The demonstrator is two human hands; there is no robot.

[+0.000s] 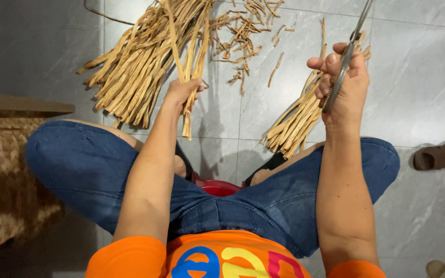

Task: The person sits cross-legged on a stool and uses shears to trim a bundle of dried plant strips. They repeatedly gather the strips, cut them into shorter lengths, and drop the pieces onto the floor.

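Grey floor tiles [418, 92] are filling most of the view, glossy, veined with pale streaks, and crossed by thin grout lines. We are seated on a red stool [217, 186] and looking down past denim-clad knees. To the left, a woven basket [3, 185] is standing under a wooden edge. To the right, a brown sandal [441, 154] is lying on the tiles, well apart from the work.

Our left hand [181, 92] is closing around a few long dried strips [191, 46], holding them just beside a large pile [135, 67] that is spreading across the floor ahead. Short offcuts [243, 31] are lying scattered beyond it. Our right hand [343, 85] is gripping scissors [348, 51] with the fingers wrapped tight around them; we cannot tell whether the blades are parted. A smaller bundle [297, 121] is resting on the tiles below that hand, near the right knee.
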